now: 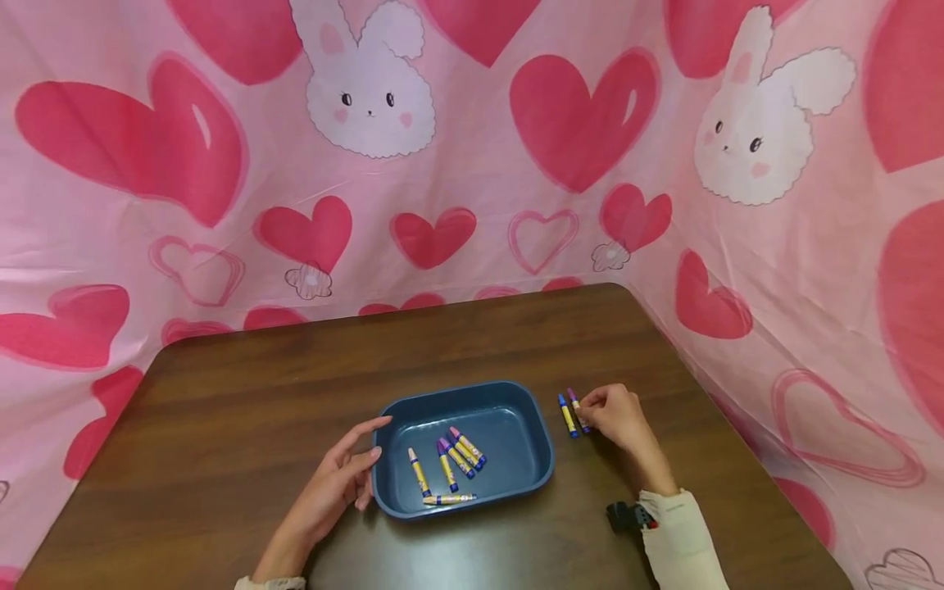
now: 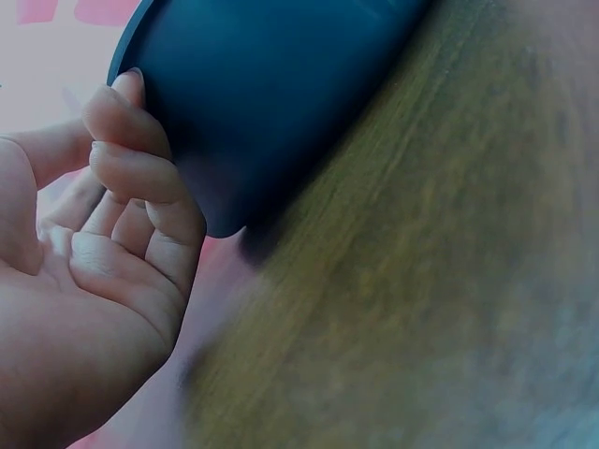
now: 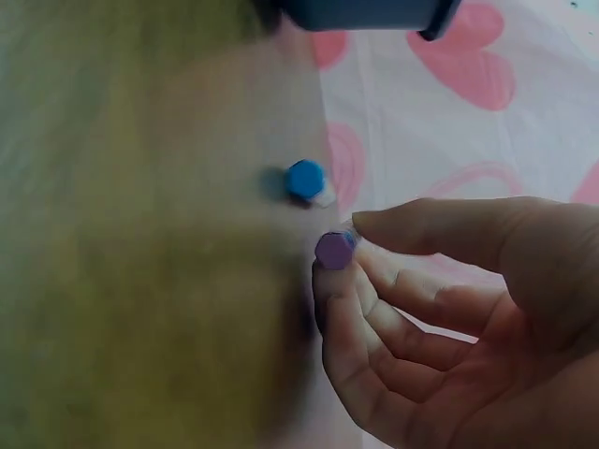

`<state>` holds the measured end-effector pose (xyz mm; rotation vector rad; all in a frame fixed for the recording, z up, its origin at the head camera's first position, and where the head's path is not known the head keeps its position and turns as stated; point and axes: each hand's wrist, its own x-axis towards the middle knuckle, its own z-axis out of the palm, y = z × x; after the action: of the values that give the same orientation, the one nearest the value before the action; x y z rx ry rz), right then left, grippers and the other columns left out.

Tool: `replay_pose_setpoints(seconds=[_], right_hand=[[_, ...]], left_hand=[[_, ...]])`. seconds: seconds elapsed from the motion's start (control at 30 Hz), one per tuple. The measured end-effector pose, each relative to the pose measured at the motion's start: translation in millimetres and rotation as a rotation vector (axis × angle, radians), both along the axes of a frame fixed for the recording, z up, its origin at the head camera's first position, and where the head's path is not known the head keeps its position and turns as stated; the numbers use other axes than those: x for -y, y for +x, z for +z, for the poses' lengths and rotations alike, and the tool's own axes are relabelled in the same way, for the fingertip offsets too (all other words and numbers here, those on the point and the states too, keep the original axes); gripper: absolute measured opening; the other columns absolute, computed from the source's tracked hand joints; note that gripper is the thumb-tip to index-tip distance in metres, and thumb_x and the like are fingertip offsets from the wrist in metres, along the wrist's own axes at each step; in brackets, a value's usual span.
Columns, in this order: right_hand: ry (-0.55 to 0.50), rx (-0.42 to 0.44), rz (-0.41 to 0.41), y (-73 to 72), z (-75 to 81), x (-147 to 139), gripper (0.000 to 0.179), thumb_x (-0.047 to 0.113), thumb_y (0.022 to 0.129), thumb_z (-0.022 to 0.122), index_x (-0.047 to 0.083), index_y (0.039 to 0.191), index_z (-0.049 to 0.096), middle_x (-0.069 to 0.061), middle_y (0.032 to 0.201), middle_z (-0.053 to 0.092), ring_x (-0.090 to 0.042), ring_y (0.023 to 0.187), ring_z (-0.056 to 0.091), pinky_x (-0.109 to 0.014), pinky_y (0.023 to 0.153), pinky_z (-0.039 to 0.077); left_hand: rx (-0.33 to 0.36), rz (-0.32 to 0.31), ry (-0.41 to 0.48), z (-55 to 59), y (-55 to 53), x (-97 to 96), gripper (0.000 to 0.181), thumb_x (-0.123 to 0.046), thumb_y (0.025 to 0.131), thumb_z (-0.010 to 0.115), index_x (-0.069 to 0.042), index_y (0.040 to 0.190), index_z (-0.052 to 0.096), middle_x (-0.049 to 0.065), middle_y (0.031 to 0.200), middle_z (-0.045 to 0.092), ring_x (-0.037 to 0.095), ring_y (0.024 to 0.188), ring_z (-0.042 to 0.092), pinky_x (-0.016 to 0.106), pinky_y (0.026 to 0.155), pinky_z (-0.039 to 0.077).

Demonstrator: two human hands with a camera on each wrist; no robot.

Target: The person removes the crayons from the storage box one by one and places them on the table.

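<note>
Nearest, both pale sleeves (image 1: 682,541) were cut off. The left hand (image 1: 332,483) had finger and thumb at the left rim of a smooth, round-cornered blue tray (image 1: 509,430); whether they pinched it, I couldn't tell. Inside lay paper-wrapped crayons (image 1: 419,473), some bunched too closely to count. Right of the tray, the right hand (image 1: 615,414) pinched a purple crayon (image 3: 334,251), fingers hiding part of its yellow wrapper, just beside a blue crayon (image 1: 567,415). Beyond stretched the wood-grained table (image 1: 258,393), then wrinkled pink cloth (image 1: 472,147), its hearts cropped above.
</note>
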<state>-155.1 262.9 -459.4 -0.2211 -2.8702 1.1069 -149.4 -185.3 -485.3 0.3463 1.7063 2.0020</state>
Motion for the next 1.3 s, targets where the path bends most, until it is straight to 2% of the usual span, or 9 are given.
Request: replay_pose_setpoints(seconds=[0.23, 0.6, 1.03, 1.3], right_hand=[[0.002, -0.009, 0.016, -1.3, -3.7, 0.5, 0.005, 0.01, 0.077, 0.077, 0.006, 0.079, 0.076, 0.0, 0.07, 0.07, -0.012, 0.068, 0.058, -0.031, 0.065, 0.047], [-0.024, 0.007, 0.012, 2.9, -7.5, -0.8, 0.008, 0.013, 0.081, 0.08, 0.007, 0.085, 0.078, -0.002, 0.076, 0.072, -0.015, 0.071, 0.059, -0.032, 0.066, 0.047], [-0.025, -0.005, 0.062, 1.7, -3.4, -2.2, 0.01, 0.011, 0.082, 0.078, 0.004, 0.089, 0.078, -0.004, 0.079, 0.073, -0.014, 0.072, 0.06, -0.032, 0.066, 0.049], [0.004, -0.007, 0.041, 3.6, 2.3, -2.4, 0.009, 0.013, 0.084, 0.078, 0.006, 0.089, 0.078, -0.004, 0.08, 0.073, -0.015, 0.072, 0.061, -0.032, 0.066, 0.049]], left_hand=[[0.012, -0.002, -0.002, 1.7, -1.0, 0.0, 0.05, -0.02, 0.106, 0.047, -0.013, 0.153, 0.032, 0.002, 0.062, 0.055, 0.012, 0.048, 0.052, 0.022, 0.048, 0.046], [0.006, 0.007, -0.028, 1.9, -0.4, -0.3, 0.049, -0.022, 0.106, 0.049, -0.014, 0.152, 0.034, 0.002, 0.062, 0.054, 0.013, 0.049, 0.052, 0.022, 0.048, 0.046], [0.031, 0.025, -0.048, 4.3, -2.3, -1.1, 0.05, -0.024, 0.105, 0.05, -0.017, 0.153, 0.035, 0.002, 0.063, 0.055, 0.014, 0.049, 0.052, 0.023, 0.049, 0.047], [0.023, 0.025, -0.028, 2.1, -1.4, -1.3, 0.05, -0.024, 0.105, 0.051, -0.016, 0.152, 0.035, 0.001, 0.062, 0.055, 0.013, 0.049, 0.052, 0.023, 0.048, 0.046]])
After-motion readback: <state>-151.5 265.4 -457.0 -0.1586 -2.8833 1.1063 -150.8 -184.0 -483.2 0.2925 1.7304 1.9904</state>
